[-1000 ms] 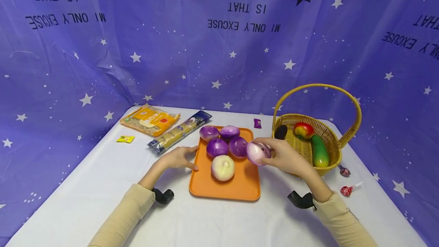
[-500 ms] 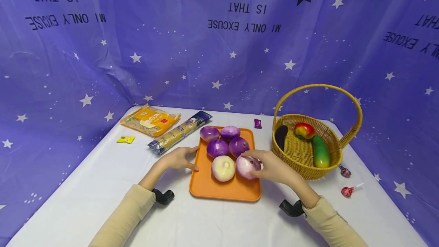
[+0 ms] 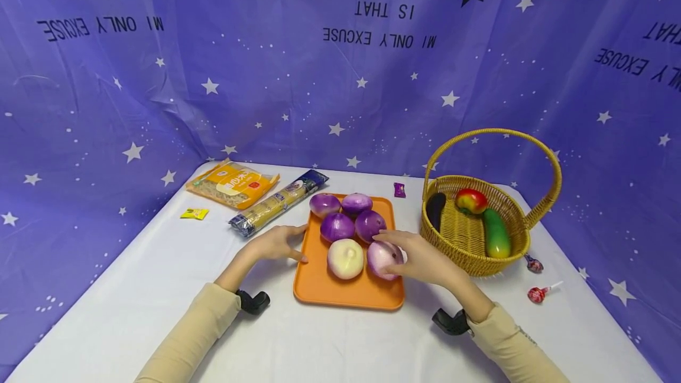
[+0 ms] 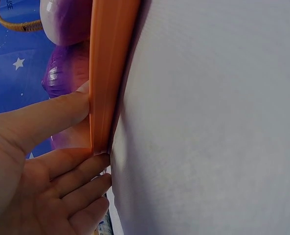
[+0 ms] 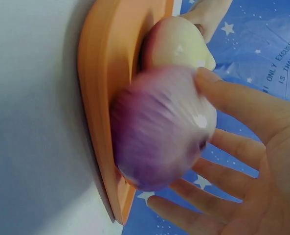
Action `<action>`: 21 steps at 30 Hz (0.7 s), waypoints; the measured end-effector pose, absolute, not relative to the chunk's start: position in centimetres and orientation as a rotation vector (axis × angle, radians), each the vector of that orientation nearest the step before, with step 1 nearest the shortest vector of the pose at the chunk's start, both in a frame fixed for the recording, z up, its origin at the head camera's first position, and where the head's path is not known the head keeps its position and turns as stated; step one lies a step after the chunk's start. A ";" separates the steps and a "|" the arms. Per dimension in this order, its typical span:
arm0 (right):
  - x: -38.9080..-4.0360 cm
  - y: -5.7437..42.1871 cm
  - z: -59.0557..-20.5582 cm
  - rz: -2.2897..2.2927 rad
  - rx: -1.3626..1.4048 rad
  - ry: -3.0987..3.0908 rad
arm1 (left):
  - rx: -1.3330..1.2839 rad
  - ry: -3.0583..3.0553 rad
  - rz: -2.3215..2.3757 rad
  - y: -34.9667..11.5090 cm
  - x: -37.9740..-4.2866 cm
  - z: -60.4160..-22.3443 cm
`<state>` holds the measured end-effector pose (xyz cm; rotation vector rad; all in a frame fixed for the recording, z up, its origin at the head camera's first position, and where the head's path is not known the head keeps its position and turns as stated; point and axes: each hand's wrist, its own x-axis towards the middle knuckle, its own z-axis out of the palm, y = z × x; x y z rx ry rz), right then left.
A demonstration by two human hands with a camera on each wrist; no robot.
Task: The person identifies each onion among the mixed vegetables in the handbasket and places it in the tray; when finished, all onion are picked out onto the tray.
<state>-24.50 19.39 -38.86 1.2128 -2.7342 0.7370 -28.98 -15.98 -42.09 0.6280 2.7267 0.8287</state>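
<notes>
Onion (image 3: 384,259) sits at the tray's (image 3: 319,294) right edge beside the white one (image 3: 346,259), cupped from the right by the right hand (image 3: 420,259), while the left hand (image 3: 276,244), fingers flat, steadies the tray's left rim.

from here i see open white table (image 3: 330,347) in front of the orange tray (image 3: 340,297), between my two sleeves, wide enough for a hand to pass. the tray's near strip is bare; farther back six onions crowd it, the pale purple onion (image 3: 384,259) under my right hand (image 3: 420,260) touching the white onion (image 3: 346,258). my left hand (image 3: 276,244) blocks the tray's left rim. the wicker basket (image 3: 468,235) stands close on the right, leaving only a narrow lane beside the tray, its tall handle arching overhead. the noodle packet (image 3: 279,203) closes the far left corner. the backdrop walls off the rear.
</notes>
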 end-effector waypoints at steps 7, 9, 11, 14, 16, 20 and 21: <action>-24.6 19.9 -38.7 0.717 1.190 -2.785 | 0.630 2.723 0.823 -15.9 -29.1 -42.1; -24.6 19.9 -39.0 0.723 1.184 -2.783 | 0.632 2.722 0.824 -15.9 -29.0 -42.1; -24.7 19.8 -39.2 0.732 1.176 -2.775 | 0.631 2.716 0.830 -15.9 -28.9 -42.0; -24.7 19.7 -39.5 0.734 1.169 -2.758 | 0.639 2.711 0.837 -15.9 -28.9 -42.0; -24.7 19.6 -39.5 0.741 1.166 -2.749 | 0.648 2.715 0.837 -15.9 -28.9 -42.1; -24.6 19.6 -39.5 0.748 1.177 -2.735 | 0.662 2.727 0.836 -16.0 -29.0 -42.3; -24.6 19.6 -39.5 0.750 1.180 -2.734 | 0.665 2.728 0.835 -16.0 -29.0 -42.4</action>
